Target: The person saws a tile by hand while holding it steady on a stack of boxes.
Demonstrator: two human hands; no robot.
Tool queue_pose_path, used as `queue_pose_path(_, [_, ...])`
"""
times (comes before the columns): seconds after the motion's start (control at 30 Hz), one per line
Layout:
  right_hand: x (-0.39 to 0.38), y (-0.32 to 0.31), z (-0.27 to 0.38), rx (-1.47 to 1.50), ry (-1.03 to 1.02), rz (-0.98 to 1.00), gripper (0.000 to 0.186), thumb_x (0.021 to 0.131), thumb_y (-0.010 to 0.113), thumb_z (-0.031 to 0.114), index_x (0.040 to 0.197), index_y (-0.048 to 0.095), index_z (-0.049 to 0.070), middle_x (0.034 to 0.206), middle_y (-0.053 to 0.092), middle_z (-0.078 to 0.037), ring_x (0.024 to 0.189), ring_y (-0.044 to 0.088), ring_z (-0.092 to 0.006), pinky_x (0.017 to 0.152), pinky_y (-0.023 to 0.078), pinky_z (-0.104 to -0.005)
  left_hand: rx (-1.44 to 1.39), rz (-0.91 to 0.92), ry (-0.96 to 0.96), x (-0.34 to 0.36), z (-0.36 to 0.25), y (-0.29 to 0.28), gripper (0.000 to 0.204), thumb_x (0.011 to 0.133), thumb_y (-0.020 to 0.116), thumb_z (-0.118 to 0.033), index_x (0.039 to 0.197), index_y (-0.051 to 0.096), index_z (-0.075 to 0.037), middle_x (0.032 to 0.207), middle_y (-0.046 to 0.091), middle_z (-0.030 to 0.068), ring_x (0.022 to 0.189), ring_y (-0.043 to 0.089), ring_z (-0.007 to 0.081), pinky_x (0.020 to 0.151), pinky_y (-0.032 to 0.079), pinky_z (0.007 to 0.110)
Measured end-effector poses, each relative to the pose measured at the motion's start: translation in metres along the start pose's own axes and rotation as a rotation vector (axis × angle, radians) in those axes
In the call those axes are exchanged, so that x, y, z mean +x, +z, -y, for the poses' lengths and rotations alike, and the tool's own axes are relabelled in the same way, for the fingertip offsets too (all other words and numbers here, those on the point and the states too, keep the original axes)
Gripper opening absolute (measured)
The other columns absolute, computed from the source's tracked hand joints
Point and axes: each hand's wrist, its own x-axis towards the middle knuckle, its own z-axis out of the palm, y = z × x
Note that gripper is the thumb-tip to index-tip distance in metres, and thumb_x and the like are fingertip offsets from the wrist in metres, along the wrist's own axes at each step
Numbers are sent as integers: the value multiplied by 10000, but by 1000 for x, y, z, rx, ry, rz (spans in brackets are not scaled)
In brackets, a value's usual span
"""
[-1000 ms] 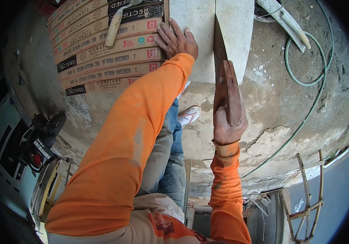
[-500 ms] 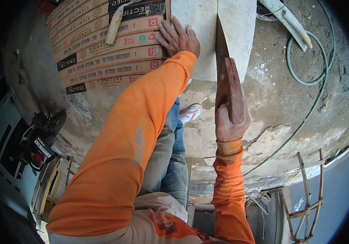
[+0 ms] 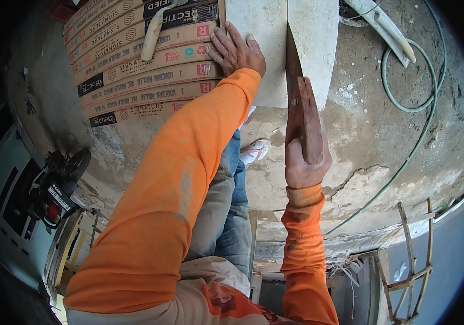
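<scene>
A handsaw (image 3: 295, 70) with a brown wooden handle is in my right hand (image 3: 308, 162), which is closed round the grip. Its blade stands in a straight cut through a pale white board (image 3: 267, 81), and part of the blade is hidden by the board. On the board's left part, beside the stacked boxes, my left hand (image 3: 237, 57) presses down flat with fingers spread. To the left lies a tool with a pale handle (image 3: 152, 39) on top of the boxes; its metal end is cut off by the view's upper edge.
Flat brown cardboard boxes (image 3: 129, 59) are stacked at the upper left. A green hose (image 3: 413, 149) curves over the rough floor at right, near a long white piece (image 3: 381, 30). A motorbike (image 3: 53, 189) stands far left, and a wooden frame (image 3: 412, 276) is at lower right.
</scene>
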Motion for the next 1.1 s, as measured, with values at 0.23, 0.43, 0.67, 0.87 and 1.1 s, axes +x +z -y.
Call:
queue_pose_path(0.23, [-94,-86,67,-180,365,391,703,719,423,-81,1419,447,-17,1414,515,-174,1137,603,-312,874,498,-320,39,1,13,10,8,-12,678,979,427,-373,1515,219,-13,1516,254,262,1424,203,428,1142,114,612])
queue_pose_path(0.43, [38,21,-9,199,166,-28,542,765,544,-6,1307,553,-12,1120,669,-205,1020,672,-278,872,506,-333,-22,25,-12,-4,-13,4,669,978,426,-363,1512,225,-14,1512,259,256,1427,197,422,1144,108,612])
queue_pose_path(0.67, [-94,-79,69,-19,327,430,880,655,377,-80,1525,291,18,1534,377,-163,1321,482,-305,1010,431,-280,48,14,8,5,8,-10,672,981,420,-369,1514,217,-13,1515,256,255,1434,189,423,1150,95,610])
queue_pose_path(0.87, [-16,-6,-4,20,121,-16,512,771,531,-13,1281,571,-27,1117,659,-234,984,684,-334,836,523,-345,-19,42,-15,-2,-11,0,668,986,406,-378,1514,221,-13,1516,256,257,1444,172,425,1150,96,611])
queue_pose_path(1.1, [-73,-45,33,-94,132,203,711,690,489,-43,1397,477,26,1314,550,-174,1042,649,-335,806,526,-315,40,0,-3,8,19,-8,676,978,432,-358,1514,198,-19,1511,250,247,1428,185,422,1145,101,612])
